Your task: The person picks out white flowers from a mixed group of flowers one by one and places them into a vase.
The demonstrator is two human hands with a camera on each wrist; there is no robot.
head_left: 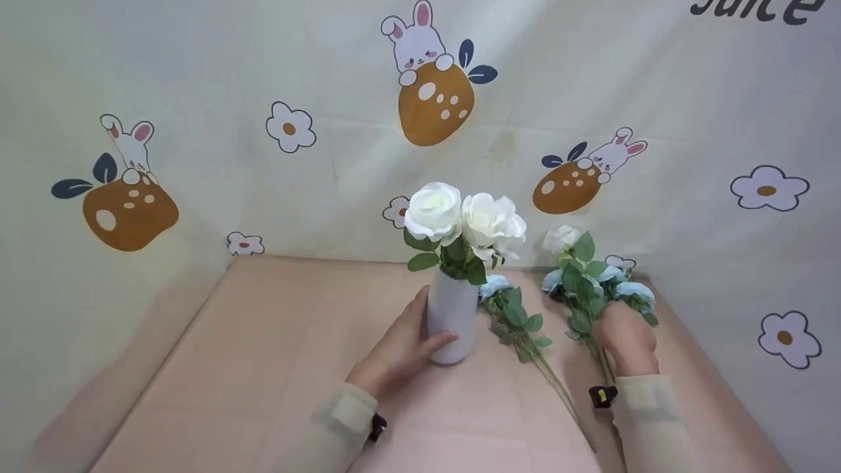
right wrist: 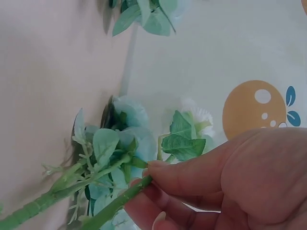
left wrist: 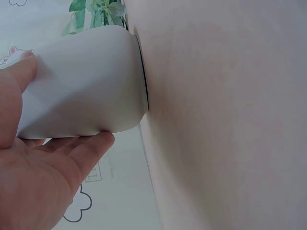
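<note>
My left hand holds a white vase around its lower half, the thumb across the front. The vase stands on the table, and two white roses with green leaves rise from its mouth. Over on the right, my right hand pinches the green stem of a white rose between thumb and fingers. Its bloom points to the back wall, beside several pale blue flowers. In the left wrist view the vase lies between the thumb and the fingers of the left hand.
Between vase and right hand, a blue flower with a long stem lies on the pink table cover. Behind the table hangs a pale cloth printed with rabbits, fruits and flowers. Dark straps show at both wrists.
</note>
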